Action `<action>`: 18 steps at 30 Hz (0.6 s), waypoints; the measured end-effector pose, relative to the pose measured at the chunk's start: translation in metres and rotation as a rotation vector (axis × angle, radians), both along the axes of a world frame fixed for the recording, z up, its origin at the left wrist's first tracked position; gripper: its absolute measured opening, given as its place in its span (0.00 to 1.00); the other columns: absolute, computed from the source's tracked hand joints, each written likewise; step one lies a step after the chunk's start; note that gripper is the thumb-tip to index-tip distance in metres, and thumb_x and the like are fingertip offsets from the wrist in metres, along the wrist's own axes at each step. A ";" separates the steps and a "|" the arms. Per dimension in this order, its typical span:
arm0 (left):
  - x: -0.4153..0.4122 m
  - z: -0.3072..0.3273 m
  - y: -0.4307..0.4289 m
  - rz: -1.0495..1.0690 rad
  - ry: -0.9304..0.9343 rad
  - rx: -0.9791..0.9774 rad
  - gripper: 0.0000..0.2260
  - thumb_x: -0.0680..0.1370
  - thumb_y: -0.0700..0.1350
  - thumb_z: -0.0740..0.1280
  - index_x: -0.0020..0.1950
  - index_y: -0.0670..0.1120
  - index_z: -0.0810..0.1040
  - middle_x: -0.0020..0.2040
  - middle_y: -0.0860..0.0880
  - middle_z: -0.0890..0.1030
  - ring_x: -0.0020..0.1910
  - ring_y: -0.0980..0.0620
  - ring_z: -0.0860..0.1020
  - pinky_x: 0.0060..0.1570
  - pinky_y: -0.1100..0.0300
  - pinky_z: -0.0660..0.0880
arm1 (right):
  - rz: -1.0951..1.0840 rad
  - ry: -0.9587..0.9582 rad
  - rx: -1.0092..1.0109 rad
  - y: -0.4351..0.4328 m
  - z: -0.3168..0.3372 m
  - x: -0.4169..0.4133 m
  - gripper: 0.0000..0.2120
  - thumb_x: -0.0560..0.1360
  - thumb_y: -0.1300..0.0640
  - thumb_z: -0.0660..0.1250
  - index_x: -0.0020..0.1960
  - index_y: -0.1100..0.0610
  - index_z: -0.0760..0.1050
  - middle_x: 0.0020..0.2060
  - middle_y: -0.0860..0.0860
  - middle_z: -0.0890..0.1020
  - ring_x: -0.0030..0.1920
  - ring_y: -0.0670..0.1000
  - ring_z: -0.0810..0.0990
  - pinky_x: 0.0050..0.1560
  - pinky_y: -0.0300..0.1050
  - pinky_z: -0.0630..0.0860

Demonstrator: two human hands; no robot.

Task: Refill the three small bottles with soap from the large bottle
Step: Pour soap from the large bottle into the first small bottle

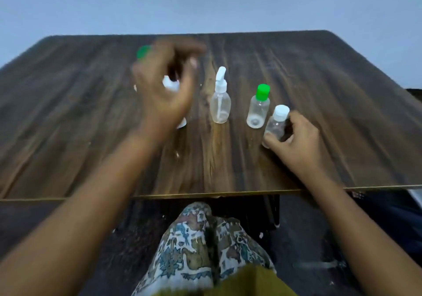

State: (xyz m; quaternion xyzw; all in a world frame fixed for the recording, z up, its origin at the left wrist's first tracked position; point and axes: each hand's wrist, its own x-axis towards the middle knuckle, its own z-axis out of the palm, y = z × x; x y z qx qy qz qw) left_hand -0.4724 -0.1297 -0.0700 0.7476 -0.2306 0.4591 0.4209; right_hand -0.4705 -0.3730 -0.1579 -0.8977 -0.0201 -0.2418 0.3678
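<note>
On the wooden table [319, 78], the right hand [299, 140] gripped the white-capped small bottle [276, 124], just beside the green-capped bottle [258, 110], with the pump bottle [220, 106] further left. The left hand [159, 106] was blurred over a white-topped bottle [170, 85]; whether it held anything could not be told.

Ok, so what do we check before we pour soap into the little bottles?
1. Right hand holds the white-capped bottle: ok.
2. Its cap is off, ready for filling: not ok, it is still on.
3. The green-capped bottle and the pump bottle stand upright on the table: ok.
4. All three little bottles look empty and need soap: ok.
5. Left hand has a firm grip on the large bottle: cannot tell, the hand is blurred and hides most of it.
</note>
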 end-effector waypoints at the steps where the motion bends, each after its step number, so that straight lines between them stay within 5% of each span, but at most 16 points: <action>1: -0.010 -0.014 -0.004 -0.087 0.105 -0.007 0.06 0.75 0.34 0.63 0.48 0.40 0.80 0.40 0.47 0.80 0.36 0.48 0.78 0.36 0.56 0.74 | 0.021 -0.027 -0.026 0.008 0.000 -0.003 0.13 0.63 0.51 0.72 0.37 0.55 0.68 0.30 0.46 0.72 0.29 0.46 0.70 0.31 0.38 0.61; 3: -0.022 -0.051 -0.026 -0.202 0.352 0.012 0.07 0.75 0.36 0.66 0.49 0.44 0.80 0.41 0.45 0.82 0.35 0.45 0.78 0.36 0.52 0.75 | 0.090 -0.063 -0.078 0.027 0.001 -0.004 0.14 0.62 0.47 0.70 0.38 0.54 0.68 0.31 0.47 0.74 0.31 0.50 0.72 0.33 0.43 0.63; 6: -0.010 -0.073 -0.031 -0.413 0.687 -0.315 0.10 0.74 0.43 0.66 0.55 0.47 0.79 0.46 0.48 0.82 0.41 0.50 0.78 0.43 0.50 0.77 | 0.214 -0.043 -0.045 0.060 0.001 -0.002 0.19 0.62 0.40 0.67 0.39 0.54 0.66 0.29 0.48 0.75 0.32 0.54 0.75 0.32 0.45 0.66; 11: -0.007 -0.086 -0.025 -0.532 0.661 -0.520 0.16 0.76 0.42 0.63 0.64 0.42 0.75 0.63 0.44 0.78 0.62 0.46 0.76 0.64 0.48 0.71 | 0.328 -0.060 0.033 0.081 -0.004 0.006 0.18 0.63 0.42 0.69 0.42 0.52 0.66 0.30 0.44 0.75 0.32 0.47 0.74 0.33 0.45 0.70; 18: 0.003 -0.091 -0.016 -0.765 0.773 -0.708 0.13 0.75 0.41 0.65 0.59 0.46 0.77 0.53 0.46 0.83 0.48 0.50 0.80 0.47 0.59 0.77 | 0.483 -0.146 0.119 0.078 -0.010 0.011 0.15 0.66 0.49 0.72 0.49 0.56 0.76 0.38 0.47 0.81 0.39 0.45 0.79 0.41 0.46 0.77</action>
